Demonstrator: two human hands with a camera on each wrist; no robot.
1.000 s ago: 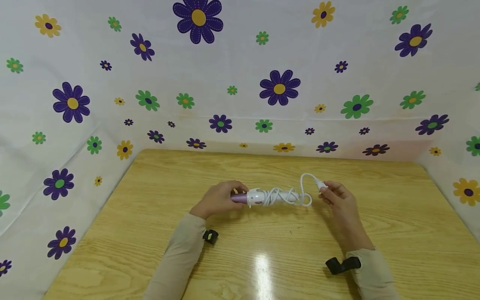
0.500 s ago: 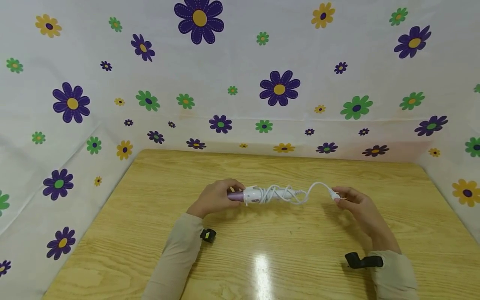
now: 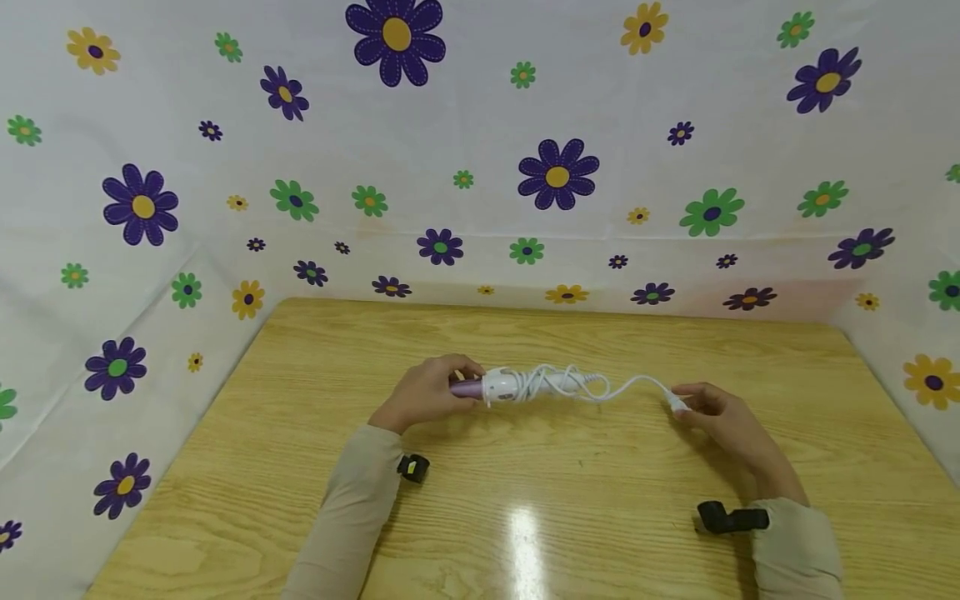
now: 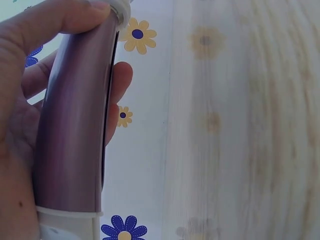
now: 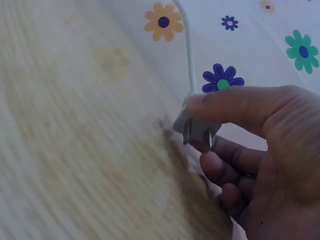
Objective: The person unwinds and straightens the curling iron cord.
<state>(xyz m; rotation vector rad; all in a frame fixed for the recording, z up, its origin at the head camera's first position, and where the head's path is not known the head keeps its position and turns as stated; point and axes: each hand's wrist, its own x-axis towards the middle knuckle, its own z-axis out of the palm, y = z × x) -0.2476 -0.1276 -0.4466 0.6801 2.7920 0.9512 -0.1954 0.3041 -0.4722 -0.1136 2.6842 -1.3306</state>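
A curling iron (image 3: 498, 386) with a purple barrel and a white handle lies crosswise in the head view. Its white cord (image 3: 633, 382) is wound several times around the handle, and the loose end runs off to the right. My left hand (image 3: 429, 392) grips the purple barrel (image 4: 75, 125); in the left wrist view the thumb lies along one side and fingertips show behind it. Between thumb and fingers, my right hand (image 3: 731, 423) pinches the white plug (image 5: 197, 119). Two flat metal prongs stick out of the plug in the right wrist view.
The wooden table (image 3: 585, 517) spreads beneath both hands. A white cloth (image 3: 480, 117) printed with flowers stands behind the table and along its sides. Black wrist mounts (image 3: 731, 518) are fixed at both sleeves.
My right hand has moved right and slightly toward me with the plug, stretching the loose cord end straighter. The left hand and the curling iron have shifted slightly left.
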